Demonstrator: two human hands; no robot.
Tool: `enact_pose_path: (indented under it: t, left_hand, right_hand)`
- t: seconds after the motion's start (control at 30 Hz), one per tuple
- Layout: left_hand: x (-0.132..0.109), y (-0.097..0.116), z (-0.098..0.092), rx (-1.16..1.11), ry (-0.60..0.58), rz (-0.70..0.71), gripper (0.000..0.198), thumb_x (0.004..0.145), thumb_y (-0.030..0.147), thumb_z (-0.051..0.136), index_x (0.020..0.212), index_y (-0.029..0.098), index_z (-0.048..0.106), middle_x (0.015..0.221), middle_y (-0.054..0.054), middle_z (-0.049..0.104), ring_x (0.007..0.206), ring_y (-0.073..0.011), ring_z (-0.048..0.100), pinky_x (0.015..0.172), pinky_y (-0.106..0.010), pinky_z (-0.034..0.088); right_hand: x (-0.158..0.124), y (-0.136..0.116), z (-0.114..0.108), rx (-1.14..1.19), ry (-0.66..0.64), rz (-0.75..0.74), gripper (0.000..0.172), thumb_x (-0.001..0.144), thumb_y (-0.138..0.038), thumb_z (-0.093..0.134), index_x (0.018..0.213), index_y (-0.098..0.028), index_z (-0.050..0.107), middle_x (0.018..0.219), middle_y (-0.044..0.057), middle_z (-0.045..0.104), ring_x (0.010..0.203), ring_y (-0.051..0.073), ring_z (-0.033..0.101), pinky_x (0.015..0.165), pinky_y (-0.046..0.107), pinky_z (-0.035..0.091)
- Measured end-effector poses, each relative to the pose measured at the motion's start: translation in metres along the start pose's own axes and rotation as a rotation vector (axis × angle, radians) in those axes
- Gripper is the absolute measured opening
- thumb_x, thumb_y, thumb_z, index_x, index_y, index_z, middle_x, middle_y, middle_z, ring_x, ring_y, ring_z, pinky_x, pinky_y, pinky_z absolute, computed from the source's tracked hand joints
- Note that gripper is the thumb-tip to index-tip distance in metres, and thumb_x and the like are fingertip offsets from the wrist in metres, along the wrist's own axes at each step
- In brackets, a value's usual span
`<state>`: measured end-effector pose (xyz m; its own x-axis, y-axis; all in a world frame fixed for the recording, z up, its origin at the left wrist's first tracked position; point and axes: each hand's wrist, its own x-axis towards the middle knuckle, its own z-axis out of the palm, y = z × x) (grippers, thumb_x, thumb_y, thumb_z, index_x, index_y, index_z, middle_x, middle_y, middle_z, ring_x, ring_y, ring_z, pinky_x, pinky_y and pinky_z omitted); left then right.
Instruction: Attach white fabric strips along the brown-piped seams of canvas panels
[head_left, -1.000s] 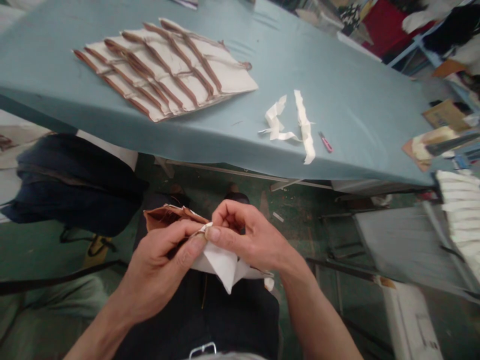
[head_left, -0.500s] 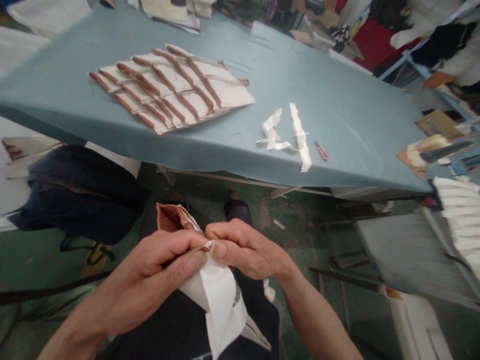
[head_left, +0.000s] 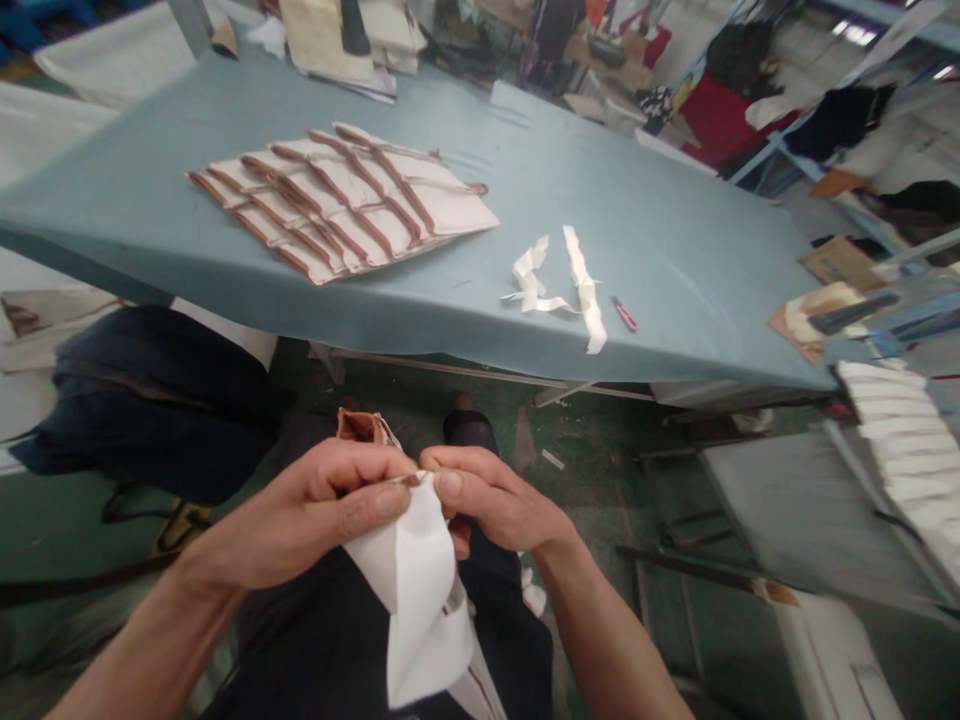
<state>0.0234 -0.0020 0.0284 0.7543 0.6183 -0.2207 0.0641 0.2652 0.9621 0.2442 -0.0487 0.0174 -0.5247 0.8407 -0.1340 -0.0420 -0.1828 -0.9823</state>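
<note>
A white fabric piece with brown edging (head_left: 371, 550) is between my hands, above my lap. My left hand (head_left: 322, 515) pinches its edge between thumb and fingers. My right hand (head_left: 487, 500) is closed on the same edge just to the right, its thumb nearly touching the left thumb. A loose white strip (head_left: 420, 600) hangs down from the pinched spot. Behind my left fingers, a brown-lined opening of the piece (head_left: 360, 425) shows. The fingertips hide part of the edge.
On the blue-covered table (head_left: 660, 240) lie overlapping white pieces with brown edges (head_left: 337, 205), crumpled white strips (head_left: 581, 290) and a small pink tool (head_left: 624, 314). Dark cloth (head_left: 150, 400) is at left; a stack of white pieces (head_left: 900, 440) is at right.
Both hands still pinch the piece; the hanging strip has swung a little to the left. The table's contents appear slightly lower as the view shifts.
</note>
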Motion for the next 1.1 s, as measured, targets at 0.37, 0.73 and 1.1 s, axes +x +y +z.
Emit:
enact_pose_path:
  t: [0.37,0.73,1.1]
  left_hand:
    - [0.003,0.027,-0.002,0.302,-0.017,0.223,0.027,0.101,0.036,0.064,0.095,0.025,0.087,0.086,-0.004,0.084,0.072,-0.0214,0.074,0.063,-0.023,0.056]
    - [-0.016,0.024,-0.004,0.631,0.161,0.266,0.017,0.107,0.036,0.060,0.094,0.026,0.067,0.072,0.004,0.069,0.056,-0.0128,0.059,0.049,-0.019,0.042]
    - [-0.015,-0.012,-0.007,0.929,0.075,0.735,0.022,0.110,0.010,0.048,0.116,0.021,0.066,0.085,-0.001,0.074,0.068,-0.0140,0.069,0.068,-0.023,0.057]
  right_hand:
    - [0.009,-0.053,-0.013,-0.606,0.141,-0.352,0.036,0.101,-0.055,0.068,0.115,-0.022,0.070,0.113,0.005,0.078,0.097,0.018,0.073,0.088,0.029,0.056]
    - [0.021,-0.063,-0.015,-0.847,-0.052,-0.220,0.048,0.102,-0.047,0.066,0.066,-0.021,0.048,0.067,-0.007,0.043,0.061,0.008,0.039,0.060,0.025,0.026]
    - [0.023,-0.023,-0.011,0.184,-0.168,0.114,0.070,0.083,-0.085,0.074,0.069,-0.021,0.052,0.060,-0.009,0.035,0.052,0.006,0.026,0.048,0.024,0.022]
